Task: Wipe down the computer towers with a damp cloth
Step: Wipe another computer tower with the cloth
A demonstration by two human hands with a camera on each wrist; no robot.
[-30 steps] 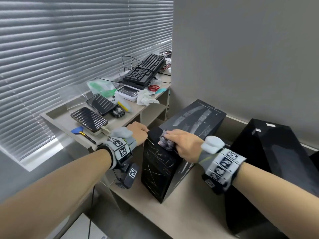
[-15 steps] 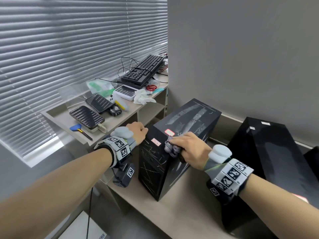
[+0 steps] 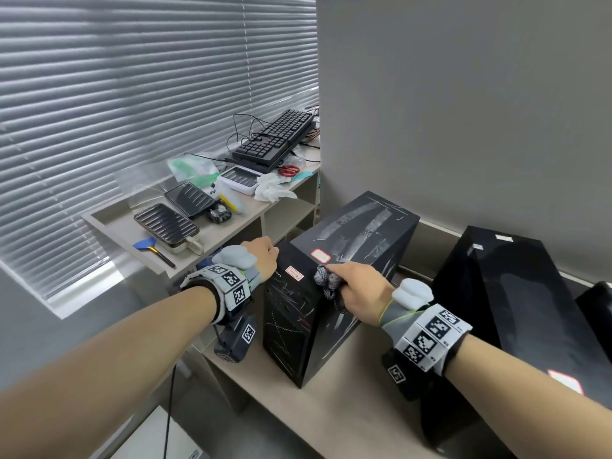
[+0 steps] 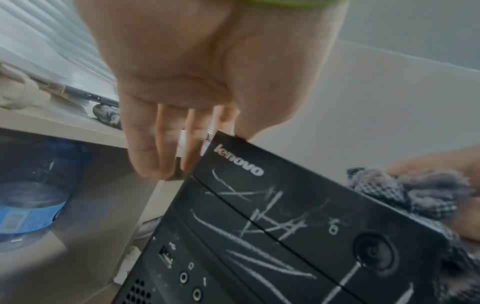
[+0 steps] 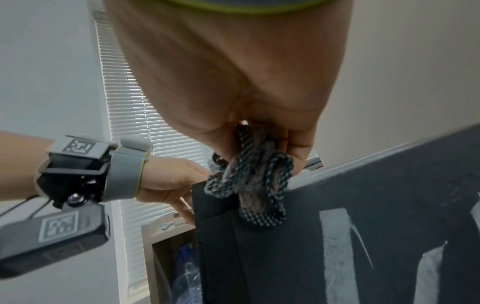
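Observation:
A black Lenovo computer tower (image 3: 357, 233), scuffed with white marks, stands on a beige ledge (image 3: 347, 409). My left hand (image 3: 261, 256) grips its top front left corner, with the fingers (image 4: 155, 148) down the side panel and the thumb on top. My right hand (image 3: 357, 286) holds a bunched grey checked cloth (image 3: 326, 279) against the top front right corner of the tower (image 5: 363, 226). In the right wrist view the cloth (image 5: 252, 181) hangs over that edge. A second black tower (image 3: 516, 293) stands to the right.
A grey wall rises close behind the towers. To the left, a shelf (image 3: 109, 220) holds a black keyboard (image 3: 275, 137), dark ridged trays, red scissors and crumpled tissue. A water bottle (image 4: 31, 195) sits under it. Another dark object (image 3: 596, 303) shows at the right edge.
My right hand has drawn the cloth from the tower's top front towards the front right corner, uncovering two red-edged labels. My left hand has stayed on the left corner.

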